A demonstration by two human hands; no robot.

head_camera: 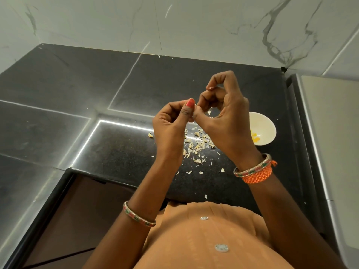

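1. Both hands are raised at the middle of the frame, above the dark worktop (120, 152). The left hand (171, 123) and the right hand (229, 115) meet tip to tip.
2. The clove (193, 114) is pinched where they meet. Only a pale sliver shows between the two thumbs, so I cannot tell which way its long axis runs.
3. The left fingers (189, 107) are curled in, and the thumb with the red nail presses the clove from the left. The right fingers (206, 96) hook over it from above, with the thumb closing in from the right. Both hands clamp the same small piece.
4. The clove lies at the very fingertips of both hands, neither one nearer. I judge the right forefinger is placed to pick at the skin.
5. Skins (196, 144) lie scattered on the worktop below the hands.
6. A white bowl (266, 121) stands right of centre with a few yellow pieces (256, 137) in it. It is nearest the right hand, which would likely drop the clove there.
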